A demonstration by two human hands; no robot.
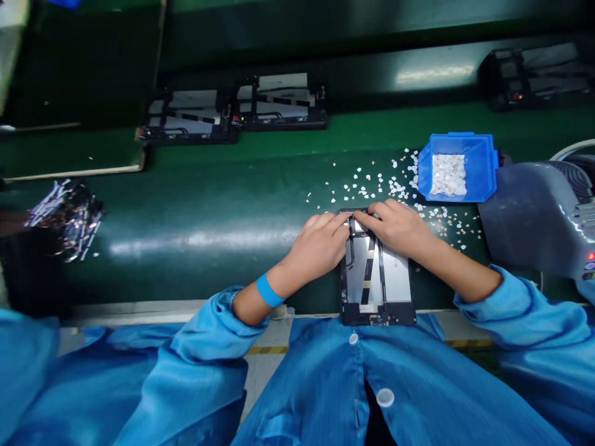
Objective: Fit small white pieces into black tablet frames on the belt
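Note:
An opened tablet (pixel 395 272), its inner boards and grey-white battery showing, lies at the table's near edge in front of me. My left hand (pixel 320 244) is at its upper left corner, fingers curled and closed, with the fingertips at the top edge. From the other side my right hand (pixel 400 226) reaches over the upper right part, index finger pointing to the same spot and fingers bent inward. The fingertips of both hands nearly meet there. Anything small between them is hidden.
Small white pieces (pixel 395 186) lie scattered beyond the tablet, beside a blue bin (pixel 481 167) holding more. A grey machine (pixel 525 210) stands right. Further opened tablets (pixel 283 102) lie at the back. A pile of shiny strips (pixel 69 217) is far left, near another person's blue sleeve (pixel 28 365).

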